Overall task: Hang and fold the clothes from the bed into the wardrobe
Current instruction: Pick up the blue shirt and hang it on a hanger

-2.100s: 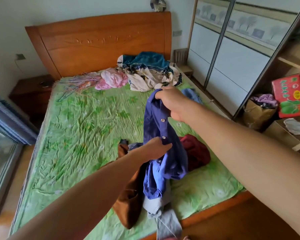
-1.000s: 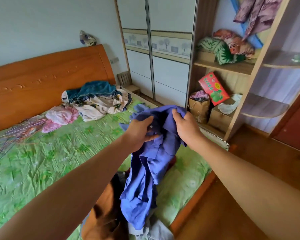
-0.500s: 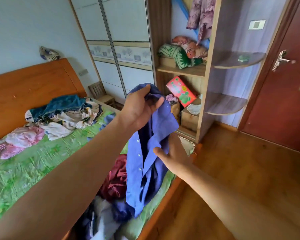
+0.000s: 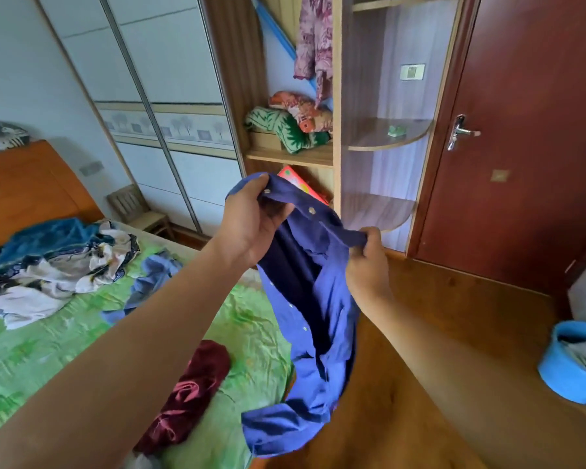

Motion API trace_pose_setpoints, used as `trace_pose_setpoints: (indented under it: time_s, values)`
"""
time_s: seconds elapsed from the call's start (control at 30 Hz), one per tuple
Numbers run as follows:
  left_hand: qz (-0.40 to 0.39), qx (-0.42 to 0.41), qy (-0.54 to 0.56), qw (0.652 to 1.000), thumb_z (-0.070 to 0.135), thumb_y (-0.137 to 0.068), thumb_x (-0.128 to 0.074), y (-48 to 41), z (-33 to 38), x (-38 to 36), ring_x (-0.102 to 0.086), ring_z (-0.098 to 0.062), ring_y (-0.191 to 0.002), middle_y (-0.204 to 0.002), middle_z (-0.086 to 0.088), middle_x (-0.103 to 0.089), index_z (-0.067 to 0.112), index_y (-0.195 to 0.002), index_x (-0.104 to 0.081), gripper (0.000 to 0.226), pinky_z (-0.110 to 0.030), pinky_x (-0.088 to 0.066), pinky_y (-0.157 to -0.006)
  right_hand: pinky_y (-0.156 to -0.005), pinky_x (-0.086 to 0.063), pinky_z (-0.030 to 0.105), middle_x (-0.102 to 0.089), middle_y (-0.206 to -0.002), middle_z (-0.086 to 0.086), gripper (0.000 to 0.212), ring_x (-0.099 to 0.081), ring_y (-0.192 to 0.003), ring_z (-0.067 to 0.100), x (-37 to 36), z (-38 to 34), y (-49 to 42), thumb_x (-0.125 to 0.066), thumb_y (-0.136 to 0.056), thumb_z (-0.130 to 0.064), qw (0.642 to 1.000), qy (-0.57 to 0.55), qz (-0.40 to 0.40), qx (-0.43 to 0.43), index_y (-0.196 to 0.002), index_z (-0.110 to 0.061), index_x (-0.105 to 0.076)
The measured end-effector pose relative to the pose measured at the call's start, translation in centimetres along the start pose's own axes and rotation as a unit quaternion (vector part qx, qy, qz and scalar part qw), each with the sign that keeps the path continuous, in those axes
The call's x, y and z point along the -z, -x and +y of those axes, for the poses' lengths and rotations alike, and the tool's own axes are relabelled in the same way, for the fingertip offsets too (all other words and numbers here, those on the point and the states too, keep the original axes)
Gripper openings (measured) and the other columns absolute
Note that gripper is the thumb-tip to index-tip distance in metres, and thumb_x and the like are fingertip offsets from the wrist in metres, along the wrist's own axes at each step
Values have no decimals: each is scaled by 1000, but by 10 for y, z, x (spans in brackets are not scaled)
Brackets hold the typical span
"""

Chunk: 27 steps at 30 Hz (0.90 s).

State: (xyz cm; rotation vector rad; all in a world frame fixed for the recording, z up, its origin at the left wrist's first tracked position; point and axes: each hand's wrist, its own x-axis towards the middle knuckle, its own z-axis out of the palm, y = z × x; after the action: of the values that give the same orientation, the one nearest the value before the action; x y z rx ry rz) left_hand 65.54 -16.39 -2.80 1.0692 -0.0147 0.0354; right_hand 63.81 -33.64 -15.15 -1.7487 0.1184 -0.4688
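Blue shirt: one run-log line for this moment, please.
left hand: grips blue shirt top edge | right hand: pinches same edge | blue shirt: hanging from both hands | maroon garment: on bed

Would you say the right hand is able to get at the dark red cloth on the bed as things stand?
Probably not at once: the right hand grips the blue shirt, which hangs between it and the dark red cloth, and the left hand holds the same shirt.
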Motion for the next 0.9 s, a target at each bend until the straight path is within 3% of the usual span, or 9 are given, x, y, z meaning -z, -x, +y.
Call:
trace_pose_setpoints:
  time_s: [0.1,0.2,0.33,0.47,0.57,0.63,0.73,0.8,0.9]
  values:
    - [1,4,-117,993,28,-103,-53,-18,-23,1,-59,-26,-92,-102,-16,-58,6,-111,-58,24,-38,-49,-90,-51,-30,20,-43,-71,6,14,-38,-59,17,19,-19,-35,-40,-107,-20,999,37,14,12,-96,-11,-42]
    - [-76,-12,-265,961,47,-98,-59,-27,-52,0,-67,-8,-106,-111,9,-71,28,-110,-63,23,-29,-52,-89,-68,-37,30,-55,-82,3,21,-50,-76,19,30,-33,-71,-46,-105,-26,997,75,-34,2,-100,-6,-53]
    - [-60,-43,-431,899,46,-94,-65,-60,-86,-6,-71,-14,-94,-101,2,-76,16,-111,-68,35,-35,-56,-81,-55,-29,31,-48,-72,5,29,-42,-62,16,41,-44,-114,-53,-101,-25,989,121,-81,-7,-96,4,-54]
    - [23,49,-387,921,45,-94,-62,-116,-100,-6,-68,-29,-77,-91,-11,-69,6,-109,-65,42,-39,-60,-70,-54,-29,27,-52,-80,3,17,-44,-63,13,50,-49,-151,-53,-98,-22,982,162,-91,-34,-105,-7,-57]
    - [56,-20,-418,906,40,-90,-65,-155,-105,-4,-65,-30,-85,-85,-6,-66,11,-95,-61,29,-53,-54,-86,-53,-26,29,-44,-69,-4,4,-39,-59,13,51,-52,-179,-51,-93,-22,981,168,-75,-66,-97,-24,-49]
    - [73,-59,-354,930,33,-89,-67,-173,-107,-11,-59,-32,-80,-80,2,-55,20,-87,-45,25,-58,-50,-87,-56,-27,32,-44,-71,-3,5,-39,-63,15,47,-54,-197,-52,-90,-22,979,174,-80,-69,-92,-24,-47]
    - [22,-201,-312,928,30,-81,-65,-192,-107,-21,-56,-22,-85,-85,16,-51,33,-97,-42,28,-48,-48,-85,-59,-30,34,-46,-75,-3,7,-40,-67,15,37,-55,-218,-53,-87,-22,976,187,-89,-62,-88,-24,-46]
    - [-123,-325,-371,861,30,-75,-65,-204,-110,-28,-53,-19,-104,-110,7,-51,29,-117,-50,44,-40,-45,-91,-58,-31,32,-47,-76,-3,9,-40,-66,14,32,-56,-230,-54,-82,-25,975,191,-100,-59,-85,-26,-46]
    - [-281,-393,-541,688,38,-71,-68,-229,-121,-46,-43,-28,-131,-136,-4,-48,21,-137,-46,72,-47,-31,-108,-62,-36,31,-50,-80,-3,11,-44,-70,13,24,-56,-246,-56,-75,-28,973,199,-101,-58,-81,-30,-47]
